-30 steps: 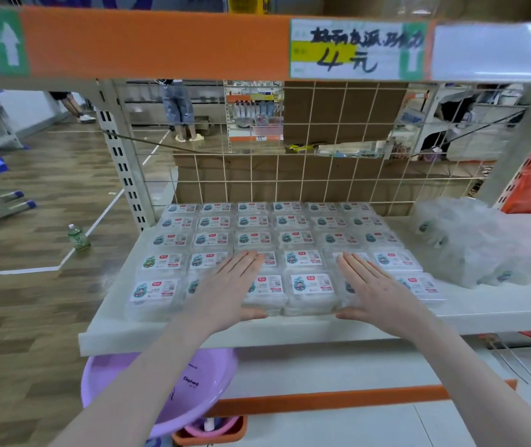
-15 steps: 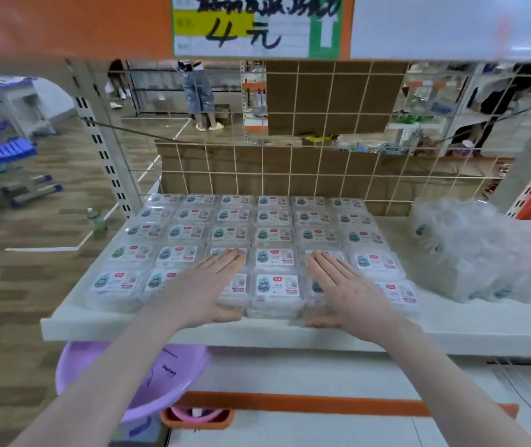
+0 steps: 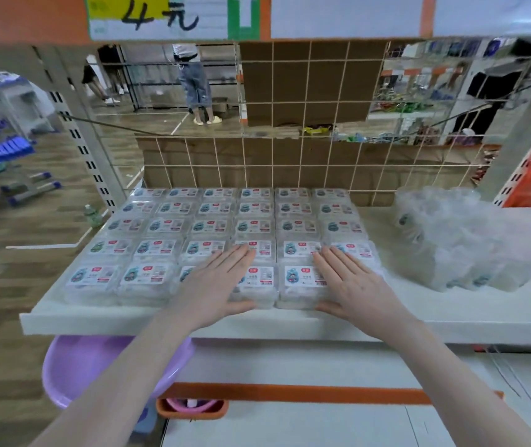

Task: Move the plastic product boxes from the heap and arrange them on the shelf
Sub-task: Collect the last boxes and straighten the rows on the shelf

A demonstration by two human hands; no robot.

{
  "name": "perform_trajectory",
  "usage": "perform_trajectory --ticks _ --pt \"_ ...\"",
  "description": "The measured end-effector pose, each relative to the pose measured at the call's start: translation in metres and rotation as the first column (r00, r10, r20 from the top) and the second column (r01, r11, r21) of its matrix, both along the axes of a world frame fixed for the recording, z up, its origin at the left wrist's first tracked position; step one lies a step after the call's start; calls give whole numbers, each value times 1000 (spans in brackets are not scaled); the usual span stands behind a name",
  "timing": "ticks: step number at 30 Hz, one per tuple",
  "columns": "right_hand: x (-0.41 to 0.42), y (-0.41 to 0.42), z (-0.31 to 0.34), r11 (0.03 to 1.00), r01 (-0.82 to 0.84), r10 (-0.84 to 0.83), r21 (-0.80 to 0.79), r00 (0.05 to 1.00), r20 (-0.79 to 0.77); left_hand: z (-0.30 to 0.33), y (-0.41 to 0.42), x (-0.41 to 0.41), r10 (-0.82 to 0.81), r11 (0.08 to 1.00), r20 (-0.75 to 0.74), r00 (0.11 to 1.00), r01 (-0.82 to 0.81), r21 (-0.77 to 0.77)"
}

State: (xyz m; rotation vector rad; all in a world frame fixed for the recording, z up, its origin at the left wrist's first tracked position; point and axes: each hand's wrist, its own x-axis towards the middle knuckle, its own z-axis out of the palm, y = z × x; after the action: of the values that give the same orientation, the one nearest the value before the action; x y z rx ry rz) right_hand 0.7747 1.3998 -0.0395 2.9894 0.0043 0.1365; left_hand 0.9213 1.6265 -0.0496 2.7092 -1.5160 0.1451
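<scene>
Shop aisle w/ wood-look floor behind a white metal shelf backed by a beige wire grid panel; orange price strip w/ handwritten sign overhead. Clear plastic product boxes w/ white-and-teal labels sit on shelf in a tidy grid, six across, five deep, filling left and centre. Heap of same boxes in crinkly clear wrap lies at right end of shelf, just beside the grid, not touching it as far as I can tell.

Left hand flat, fingers straight, palm down on front two rows, thumb against front box face. Right hand same, mirrored, one box column showing between them. Neither grasps anything; both just press.

Change vs 1 s and 0.5 s back: hands same pose, same boxes, no box added or shifted that I can see. Only the view moved, closer and a bit right, sign sliding left.

Meaning: prob. squaring/tamping front rows, not carrying. Grid looks done for this layer; heap still sizeable, so task well short of finished. Next likely a reach right to heap.
</scene>
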Motion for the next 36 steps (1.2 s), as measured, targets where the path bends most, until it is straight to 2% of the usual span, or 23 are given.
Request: perform_trajectory --ticks 3,10,14,19,30,33,36 --pt "1 -3 -2 999 -33 33 -39 999 -5 1 -1 1 -8 1000 9 1000 8 25" --pt "-27 -34 10 1000 1 -2 13 1000 14 7 0 3 -31 999 -33 999 32 33" --pt "-43 -52 10 996 72 -70 50 997 -37 7 0 5 -33 999 -35 999 34 40" --pt "-43 -58 5 993 84 -76 88 993 -96 7 -2 6 -34 998 -33 999 35 45" --pt "-36 -55 -4 992 125 -124 21 991 -47 9 -2 4 -9 997 -35 999 11 71" --pt "-37 -54 -3 980 144 -134 136 988 -81 11 -2 4 0 998 -99 995 6 64" --pt "-34 -49 -3 867 190 -210 460 978 -9 14 0 7 10 1000 -178 984 -7 19"
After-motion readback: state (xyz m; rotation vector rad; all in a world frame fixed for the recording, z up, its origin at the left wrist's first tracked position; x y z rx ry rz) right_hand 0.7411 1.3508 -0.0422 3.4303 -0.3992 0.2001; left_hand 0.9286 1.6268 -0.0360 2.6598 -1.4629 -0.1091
